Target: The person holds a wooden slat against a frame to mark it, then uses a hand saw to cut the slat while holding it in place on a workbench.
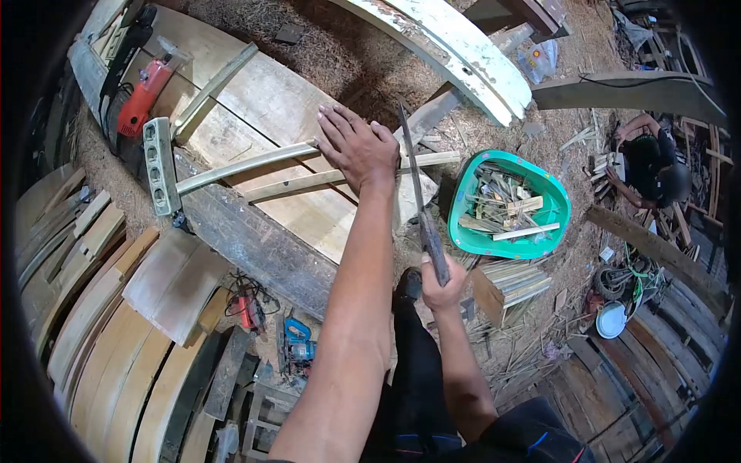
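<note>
My left hand (360, 149) lies with its fingers stretched out over the ends of thin wooden strips on the workbench boards (262, 108). One strip (293, 185) passes under it and sticks out to the right. In my right hand (441, 282) is the dark handle of a long machete-like blade (414, 166), which points up and away, close to the right of my left hand. The blade crosses over the strip's protruding end; whether they touch, I cannot tell. Another strip (239, 168) runs from the left to my left fingertips.
A green basin (564, 202) of wood scraps stands right of the blade. A red power tool (145, 96) and a power strip (160, 166) are on the left. Curved boards (131, 355) fill the lower left. Another person (652, 158) crouches at the far right.
</note>
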A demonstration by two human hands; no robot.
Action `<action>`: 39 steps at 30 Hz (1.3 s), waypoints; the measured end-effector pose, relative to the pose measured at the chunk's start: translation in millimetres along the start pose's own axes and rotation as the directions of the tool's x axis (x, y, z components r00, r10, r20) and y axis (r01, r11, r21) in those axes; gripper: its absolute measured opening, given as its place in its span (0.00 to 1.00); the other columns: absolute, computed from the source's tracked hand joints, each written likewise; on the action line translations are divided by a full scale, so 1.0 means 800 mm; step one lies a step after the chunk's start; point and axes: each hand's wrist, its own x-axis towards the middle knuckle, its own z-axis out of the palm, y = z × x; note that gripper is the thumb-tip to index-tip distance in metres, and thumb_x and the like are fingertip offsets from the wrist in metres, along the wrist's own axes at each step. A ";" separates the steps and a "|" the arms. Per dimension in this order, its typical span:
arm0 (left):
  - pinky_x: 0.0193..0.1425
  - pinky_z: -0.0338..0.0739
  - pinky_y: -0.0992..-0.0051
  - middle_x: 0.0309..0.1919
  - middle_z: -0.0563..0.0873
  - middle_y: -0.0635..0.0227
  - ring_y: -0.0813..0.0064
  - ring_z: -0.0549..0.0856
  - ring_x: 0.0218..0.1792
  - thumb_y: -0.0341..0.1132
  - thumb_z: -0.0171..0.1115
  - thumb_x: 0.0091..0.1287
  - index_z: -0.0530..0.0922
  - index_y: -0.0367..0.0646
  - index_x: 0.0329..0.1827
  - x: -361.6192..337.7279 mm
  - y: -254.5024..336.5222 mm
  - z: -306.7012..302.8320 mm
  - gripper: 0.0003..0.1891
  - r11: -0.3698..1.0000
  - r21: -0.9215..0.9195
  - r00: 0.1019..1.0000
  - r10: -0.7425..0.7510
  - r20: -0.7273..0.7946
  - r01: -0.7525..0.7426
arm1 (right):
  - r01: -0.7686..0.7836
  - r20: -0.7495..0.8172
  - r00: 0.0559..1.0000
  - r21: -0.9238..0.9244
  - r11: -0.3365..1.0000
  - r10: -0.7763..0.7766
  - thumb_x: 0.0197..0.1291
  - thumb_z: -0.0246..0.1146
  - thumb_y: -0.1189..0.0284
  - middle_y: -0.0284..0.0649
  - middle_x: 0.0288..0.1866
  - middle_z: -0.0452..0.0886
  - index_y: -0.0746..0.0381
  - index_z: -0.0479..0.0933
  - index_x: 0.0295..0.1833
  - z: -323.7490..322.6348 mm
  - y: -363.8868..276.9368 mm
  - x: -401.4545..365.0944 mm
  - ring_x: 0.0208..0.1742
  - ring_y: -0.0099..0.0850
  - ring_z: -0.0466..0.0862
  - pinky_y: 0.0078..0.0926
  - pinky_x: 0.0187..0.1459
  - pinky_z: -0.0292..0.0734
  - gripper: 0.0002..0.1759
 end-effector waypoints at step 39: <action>0.78 0.53 0.53 0.79 0.58 0.52 0.59 0.57 0.80 0.46 0.52 0.62 0.60 0.34 0.77 0.027 0.011 0.004 0.40 0.993 -0.034 0.993 -0.110 0.051 0.112 | -0.155 0.092 0.983 -0.067 0.986 0.161 0.60 0.63 0.75 0.35 0.15 0.66 0.66 0.74 0.26 -0.032 -0.084 0.038 0.19 0.19 0.69 0.27 0.22 0.65 0.10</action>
